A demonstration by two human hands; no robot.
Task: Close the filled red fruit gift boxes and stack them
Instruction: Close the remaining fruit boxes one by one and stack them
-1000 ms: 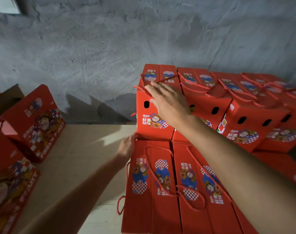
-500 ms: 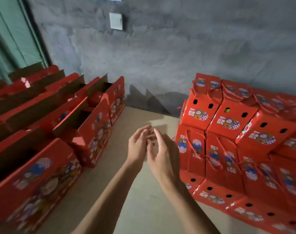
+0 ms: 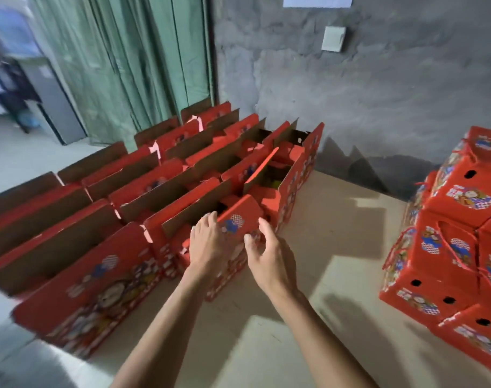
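The open red gift box (image 3: 235,233) sits at centre frame, nearest in its row, one printed flap tilted inward; it looks like stiff corrugated card, probably heavy with fruit, best folded at the flap edges and lifted from below; the left hand (image 3: 208,242) rests open-fingered on the flap; the right hand (image 3: 269,253) hovers beside it, loosely open; closed boxes (image 3: 457,242) are stacked at right.

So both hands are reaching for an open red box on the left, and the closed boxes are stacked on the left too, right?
Not quite. The head view shows both the left hand and right hand at an open red box on the left, but the closed boxes are stacked on the right, near the grey wall.
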